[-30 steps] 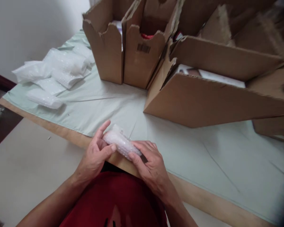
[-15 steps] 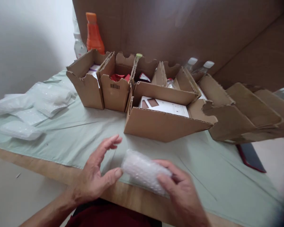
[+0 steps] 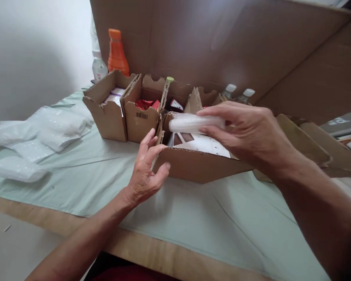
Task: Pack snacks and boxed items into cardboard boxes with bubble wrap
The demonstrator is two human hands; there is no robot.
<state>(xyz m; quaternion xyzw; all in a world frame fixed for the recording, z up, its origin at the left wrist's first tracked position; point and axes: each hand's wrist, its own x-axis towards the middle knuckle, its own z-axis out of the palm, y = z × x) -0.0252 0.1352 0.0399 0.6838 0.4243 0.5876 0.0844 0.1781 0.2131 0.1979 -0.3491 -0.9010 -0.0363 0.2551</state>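
Observation:
Between the thumb and fingers of my right hand (image 3: 236, 128) is a bubble-wrapped packet (image 3: 184, 124), held level just above the front cardboard bin (image 3: 201, 166). Inside that bin lies a white box (image 3: 199, 143) with brown shapes printed on it; the packet and my hand cover part of it. My left hand (image 3: 150, 168) is at the bin's front left corner, fingers apart, its fingertips at or very near the cardboard. It holds nothing. What is inside the bubble wrap cannot be made out.
Several bubble-wrap packets (image 3: 46, 128) lie on the green cloth (image 3: 105, 171) at left. Behind stands a row of cardboard bins (image 3: 109, 125), one with red packets (image 3: 148, 104). An orange bottle (image 3: 117, 54) and white-capped bottles (image 3: 247, 95) stand near a tall cardboard panel (image 3: 178, 39).
My right hand has carried the bubble-wrapped packet up and forward from the table's front edge to over the front bin. My left hand has moved forward and right to the bin's corner.

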